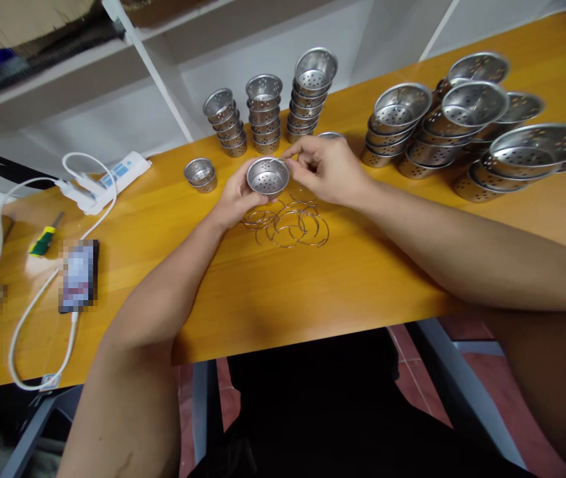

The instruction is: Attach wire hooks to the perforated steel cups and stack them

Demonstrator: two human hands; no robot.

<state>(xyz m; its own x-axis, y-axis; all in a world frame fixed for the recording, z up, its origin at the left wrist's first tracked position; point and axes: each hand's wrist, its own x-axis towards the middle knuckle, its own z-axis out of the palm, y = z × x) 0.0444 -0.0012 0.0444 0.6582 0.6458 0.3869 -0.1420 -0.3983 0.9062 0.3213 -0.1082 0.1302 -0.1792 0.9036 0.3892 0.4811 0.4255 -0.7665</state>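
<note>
1. Left hand [237, 194] cradles perforated metal cup [268, 179] over desk [313, 285], wire rings [303, 230] at 5 o'clock.
2. Right hand [323, 167], cup's 2 o'clock: pinch unclear from here.
3. Slack left grip might drop cup.

The cup [268, 178] is shiny metal, the rings [304, 230] glossy wire, the desk [263, 292] smooth wood, the far-left power strip [132, 168] plastic.

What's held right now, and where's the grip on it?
Left hand holds a cup by its outer wall, below the rim. Right hand has its fingertips by the rim; whether they pinch anything can't be told.
</note>
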